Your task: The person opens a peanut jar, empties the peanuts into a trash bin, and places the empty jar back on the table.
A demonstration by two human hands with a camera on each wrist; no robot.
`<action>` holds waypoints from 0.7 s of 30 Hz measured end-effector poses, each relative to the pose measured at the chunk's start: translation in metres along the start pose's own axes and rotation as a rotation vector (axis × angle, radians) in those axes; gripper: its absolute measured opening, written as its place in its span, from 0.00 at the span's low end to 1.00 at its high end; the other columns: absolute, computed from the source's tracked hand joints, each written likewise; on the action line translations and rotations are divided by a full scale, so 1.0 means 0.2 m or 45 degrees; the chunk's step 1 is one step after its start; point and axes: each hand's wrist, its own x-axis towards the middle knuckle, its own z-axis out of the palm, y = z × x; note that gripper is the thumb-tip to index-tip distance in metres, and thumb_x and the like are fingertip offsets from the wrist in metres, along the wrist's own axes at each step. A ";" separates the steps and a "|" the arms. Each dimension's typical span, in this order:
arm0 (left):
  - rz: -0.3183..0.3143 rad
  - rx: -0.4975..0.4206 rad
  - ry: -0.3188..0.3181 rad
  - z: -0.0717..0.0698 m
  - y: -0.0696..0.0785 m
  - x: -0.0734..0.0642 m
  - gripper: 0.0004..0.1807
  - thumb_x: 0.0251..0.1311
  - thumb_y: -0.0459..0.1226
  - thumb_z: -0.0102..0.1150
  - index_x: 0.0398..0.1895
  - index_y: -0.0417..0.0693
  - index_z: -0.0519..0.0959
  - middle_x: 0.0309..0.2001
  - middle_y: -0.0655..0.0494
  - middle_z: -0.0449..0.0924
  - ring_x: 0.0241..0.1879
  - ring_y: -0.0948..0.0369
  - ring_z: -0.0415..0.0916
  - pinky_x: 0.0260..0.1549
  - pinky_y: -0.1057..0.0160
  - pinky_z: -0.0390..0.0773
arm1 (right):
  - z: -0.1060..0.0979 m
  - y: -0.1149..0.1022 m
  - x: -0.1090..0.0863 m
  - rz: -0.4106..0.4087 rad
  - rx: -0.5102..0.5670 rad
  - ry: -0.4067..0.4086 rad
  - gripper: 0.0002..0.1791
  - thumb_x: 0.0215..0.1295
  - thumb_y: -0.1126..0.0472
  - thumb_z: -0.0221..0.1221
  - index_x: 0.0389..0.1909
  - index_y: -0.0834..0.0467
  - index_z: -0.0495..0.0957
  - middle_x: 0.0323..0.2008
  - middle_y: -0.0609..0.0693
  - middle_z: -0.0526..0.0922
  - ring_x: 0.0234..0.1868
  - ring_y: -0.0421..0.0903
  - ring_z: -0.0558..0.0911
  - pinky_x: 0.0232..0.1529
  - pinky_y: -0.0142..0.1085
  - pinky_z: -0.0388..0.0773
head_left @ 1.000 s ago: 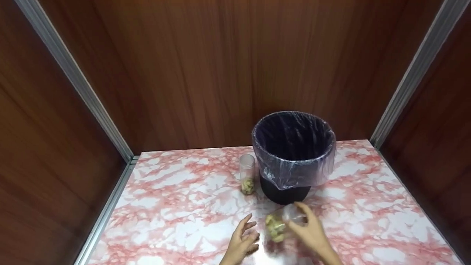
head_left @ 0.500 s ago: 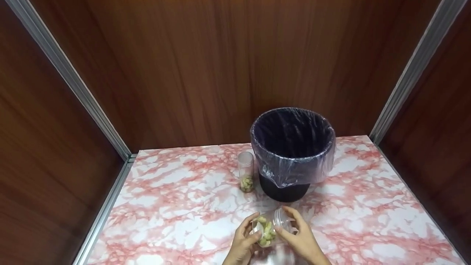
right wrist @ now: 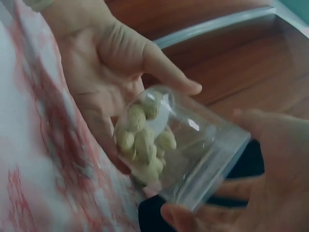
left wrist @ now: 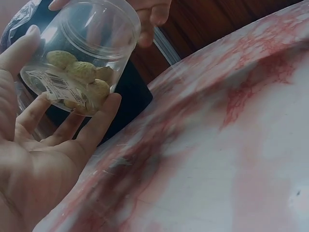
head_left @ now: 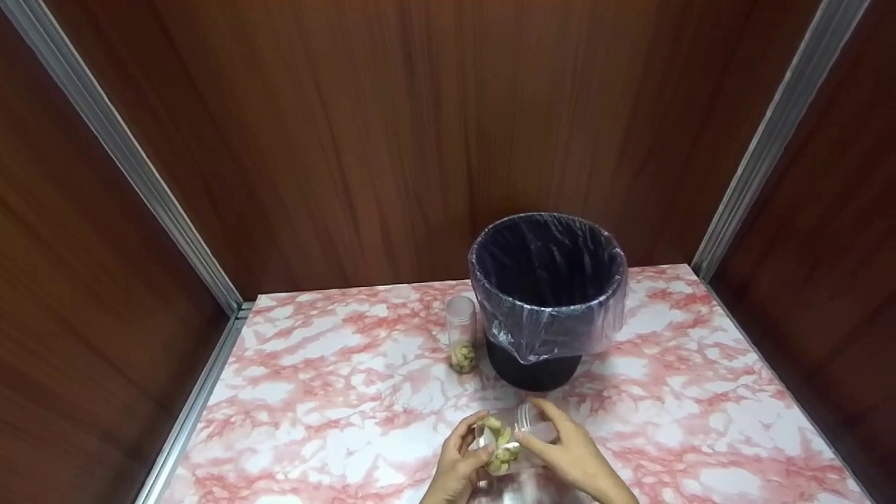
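A clear plastic jar (head_left: pixel 509 423) lies tilted on its side between my two hands above the table, with several unshelled peanuts (right wrist: pixel 144 140) gathered toward its base. My left hand (head_left: pixel 456 463) holds the base end, thumb on one side and fingers on the other; a white barcode label (left wrist: pixel 57 87) shows there in the left wrist view. Around the ridged mouth end, my right hand (head_left: pixel 568 448) grips with thumb and fingers. Whether a separate lid sits on that end I cannot tell. A taller clear jar (head_left: pixel 461 329) with peanuts at its bottom stands upright farther back.
Just right of the tall jar stands a black bin (head_left: pixel 535 371) lined with a translucent purple bag (head_left: pixel 560 332). The table (head_left: pixel 336 413) has a red and white marbled top. Brown wood-like panels (head_left: pixel 392 140) enclose it at the back and both sides.
A second ago only my right hand held the peanut jar; my left hand has since closed on its base. Over the last half second the jar has shifted slightly, still held by both hands.
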 end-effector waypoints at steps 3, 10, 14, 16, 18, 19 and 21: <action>0.008 -0.021 0.005 -0.01 0.01 -0.01 0.34 0.62 0.31 0.60 0.69 0.35 0.60 0.58 0.41 0.65 0.40 0.56 0.79 0.38 0.49 0.83 | -0.02 0.05 0.01 -0.206 0.164 -0.109 0.41 0.55 0.55 0.71 0.68 0.59 0.65 0.60 0.66 0.70 0.38 0.53 0.79 0.38 0.41 0.81; 0.075 -0.030 -0.035 -0.02 0.01 -0.02 0.32 0.63 0.30 0.57 0.69 0.33 0.60 0.58 0.44 0.69 0.52 0.50 0.73 0.42 0.52 0.82 | -0.02 0.11 0.02 -0.372 0.325 -0.135 0.52 0.46 0.63 0.75 0.72 0.61 0.57 0.67 0.63 0.63 0.58 0.64 0.71 0.51 0.53 0.77; 0.082 -0.016 -0.037 -0.03 0.00 -0.04 0.32 0.62 0.30 0.58 0.68 0.32 0.60 0.61 0.39 0.65 0.52 0.52 0.72 0.44 0.50 0.81 | 0.00 0.08 0.01 -0.154 0.114 -0.003 0.37 0.62 0.51 0.65 0.69 0.58 0.64 0.63 0.61 0.71 0.55 0.59 0.76 0.53 0.55 0.75; 0.074 -0.003 -0.028 -0.03 0.01 -0.04 0.32 0.62 0.30 0.59 0.68 0.33 0.60 0.61 0.37 0.63 0.49 0.54 0.73 0.43 0.51 0.82 | 0.01 0.05 0.01 -0.042 -0.038 0.036 0.33 0.66 0.43 0.59 0.65 0.57 0.69 0.55 0.59 0.78 0.49 0.55 0.80 0.51 0.54 0.76; 0.054 0.009 -0.018 -0.03 0.01 -0.04 0.32 0.62 0.31 0.60 0.68 0.36 0.62 0.61 0.37 0.61 0.45 0.56 0.75 0.41 0.53 0.82 | 0.00 0.03 0.02 0.021 -0.128 0.029 0.33 0.66 0.39 0.57 0.62 0.58 0.72 0.49 0.56 0.82 0.45 0.51 0.82 0.48 0.51 0.77; 0.044 0.012 -0.017 -0.02 0.01 -0.03 0.32 0.61 0.32 0.60 0.68 0.36 0.62 0.61 0.38 0.61 0.43 0.57 0.75 0.40 0.54 0.83 | -0.01 0.02 0.03 0.027 -0.137 0.007 0.33 0.65 0.39 0.58 0.61 0.58 0.73 0.47 0.56 0.82 0.42 0.50 0.82 0.45 0.49 0.79; 0.026 0.008 -0.023 -0.02 0.01 -0.03 0.33 0.61 0.31 0.60 0.69 0.36 0.61 0.59 0.39 0.62 0.40 0.58 0.76 0.37 0.56 0.83 | -0.02 0.03 0.02 -0.012 -0.082 -0.060 0.34 0.61 0.42 0.63 0.62 0.60 0.72 0.48 0.57 0.81 0.37 0.49 0.81 0.37 0.42 0.81</action>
